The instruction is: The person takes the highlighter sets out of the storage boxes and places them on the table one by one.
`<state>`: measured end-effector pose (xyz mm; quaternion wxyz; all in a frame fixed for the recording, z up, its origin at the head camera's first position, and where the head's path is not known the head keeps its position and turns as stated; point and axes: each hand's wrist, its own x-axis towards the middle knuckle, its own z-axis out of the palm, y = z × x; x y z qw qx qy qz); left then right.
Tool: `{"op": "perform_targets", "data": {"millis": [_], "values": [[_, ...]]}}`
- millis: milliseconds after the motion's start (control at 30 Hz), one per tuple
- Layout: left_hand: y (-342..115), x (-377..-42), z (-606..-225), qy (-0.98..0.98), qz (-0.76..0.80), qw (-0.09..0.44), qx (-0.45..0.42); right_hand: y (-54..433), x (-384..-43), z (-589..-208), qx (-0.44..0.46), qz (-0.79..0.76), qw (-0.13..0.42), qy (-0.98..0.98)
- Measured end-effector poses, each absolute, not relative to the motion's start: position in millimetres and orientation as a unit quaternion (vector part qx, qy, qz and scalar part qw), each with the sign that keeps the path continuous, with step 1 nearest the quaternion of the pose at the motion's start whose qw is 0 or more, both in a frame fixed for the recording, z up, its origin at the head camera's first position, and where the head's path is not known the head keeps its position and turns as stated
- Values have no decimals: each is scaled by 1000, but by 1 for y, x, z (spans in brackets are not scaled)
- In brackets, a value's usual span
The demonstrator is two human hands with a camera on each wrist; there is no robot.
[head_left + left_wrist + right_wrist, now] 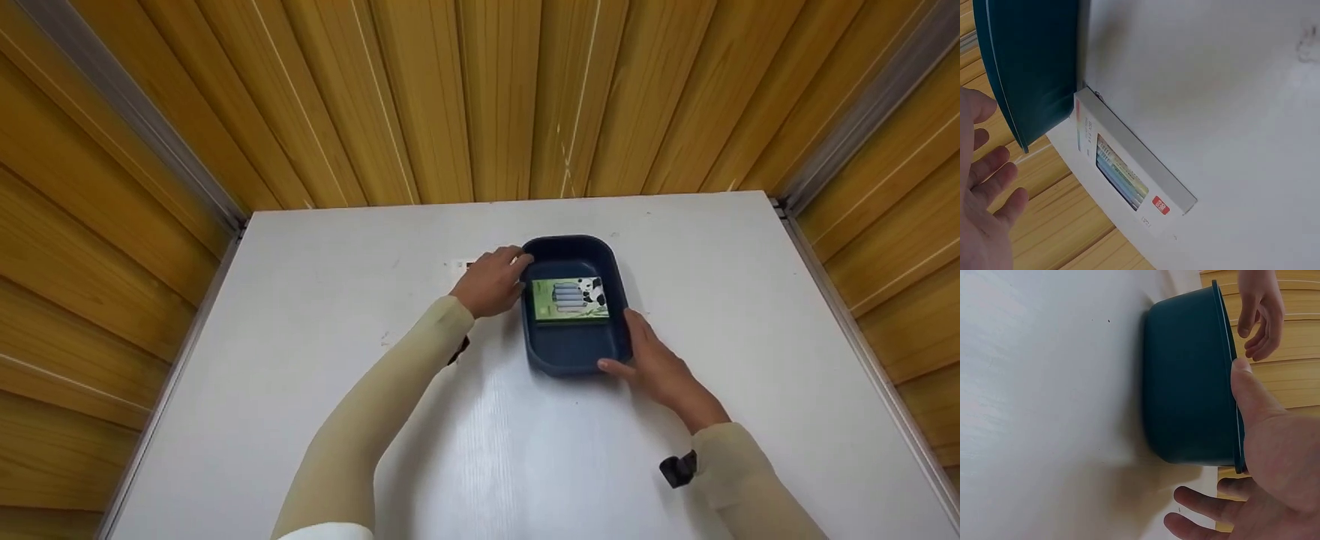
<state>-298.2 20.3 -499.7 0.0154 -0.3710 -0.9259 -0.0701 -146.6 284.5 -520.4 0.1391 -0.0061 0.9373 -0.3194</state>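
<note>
A dark blue rectangular bin stands on the white table. In it lies a green box with a panda and several pens pictured on its face. My left hand is at the bin's left rim; its fingers look loosely bent and spread beside the wall in the left wrist view. At the near right corner is my right hand, thumb along the rim and the other fingers stretched out beside the outer wall. A white windowed box of pastel pens lies left of the bin, mostly hidden behind my left hand in the head view.
The white table meets yellow wood-patterned panels at the back and sides. Metal strips run along the corners. A dark wrist device sits at my right sleeve.
</note>
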Motion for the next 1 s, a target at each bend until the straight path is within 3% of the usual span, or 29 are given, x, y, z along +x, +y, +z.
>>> {"op": "perform_targets", "data": {"millis": [1000], "values": [[49, -291, -499, -904, -53, -9, -424, 285, -149, -517, 2, -312, 160, 936]]}}
